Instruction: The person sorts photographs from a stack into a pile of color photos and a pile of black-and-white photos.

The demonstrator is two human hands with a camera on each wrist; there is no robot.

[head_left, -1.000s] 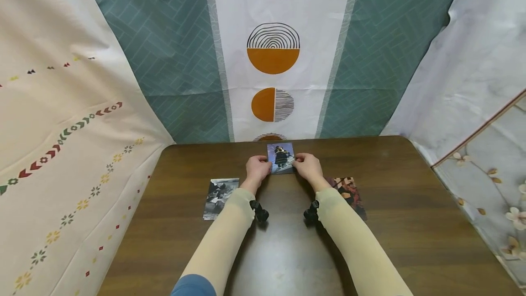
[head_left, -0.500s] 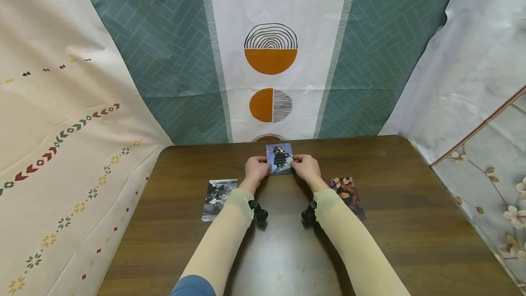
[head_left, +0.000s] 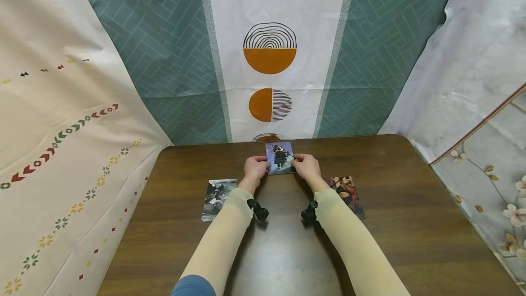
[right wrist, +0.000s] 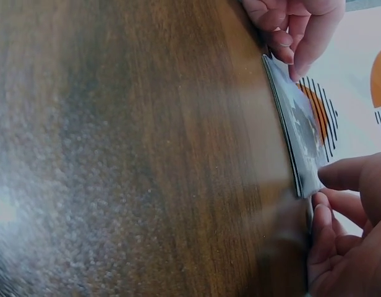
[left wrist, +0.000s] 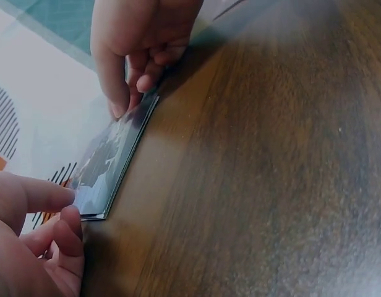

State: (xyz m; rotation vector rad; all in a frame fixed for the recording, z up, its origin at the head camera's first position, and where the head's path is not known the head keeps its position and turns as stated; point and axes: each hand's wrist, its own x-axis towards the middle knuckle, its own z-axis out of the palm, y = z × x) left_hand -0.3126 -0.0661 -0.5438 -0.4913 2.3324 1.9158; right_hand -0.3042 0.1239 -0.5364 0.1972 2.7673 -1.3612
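Observation:
A thin stack of picture cards (head_left: 280,158), the top one showing a dark figure on blue-violet, is held near the table's far edge. My left hand (head_left: 255,169) pinches its left side. On the right side, my right hand (head_left: 307,167) pinches the same stack. In the left wrist view, the left thumb lies at the corner of the picture cards (left wrist: 110,164) with fingers curled beside it. Layered edges of the picture cards (right wrist: 294,133) show in the right wrist view. Whether the stack touches the tabletop is hard to tell.
On the brown wooden table (head_left: 172,241), a black-and-white picture card (head_left: 217,198) lies left of the left forearm. A reddish picture card (head_left: 349,195) lies partly hidden under the right forearm. Behind the table hangs a patterned cloth (head_left: 271,118).
The view has shifted slightly. Both hands keep their hold on the picture cards, in nearly the same place.

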